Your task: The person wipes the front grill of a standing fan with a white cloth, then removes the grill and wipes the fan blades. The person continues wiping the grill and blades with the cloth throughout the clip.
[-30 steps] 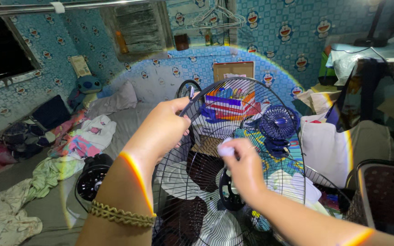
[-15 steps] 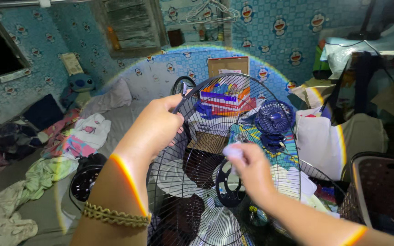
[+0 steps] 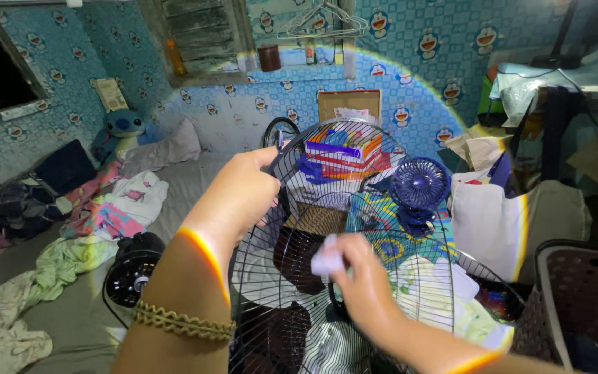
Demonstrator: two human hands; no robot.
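A black wire fan guard (image 3: 382, 166) stands upright in front of me. My left hand (image 3: 243, 190) grips its upper left rim; a beaded bracelet circles that wrist. My right hand (image 3: 358, 280) presses a small pale cloth (image 3: 327, 260) against the wires near the guard's middle hub. Through the wires I see white fan blades (image 3: 423, 291) and a woven brown basket (image 3: 313, 228).
A small blue fan (image 3: 420, 183) stands behind the guard. A black fan motor housing (image 3: 133, 270) lies on the bed at left among clothes. A white bag (image 3: 486, 221) and a brown plastic basket (image 3: 583, 298) sit at right. A cardboard box (image 3: 349, 105) leans on the patterned wall.
My right hand with the cloth has slid down and left along the wires toward the hub. The left hand keeps its hold on the rim.
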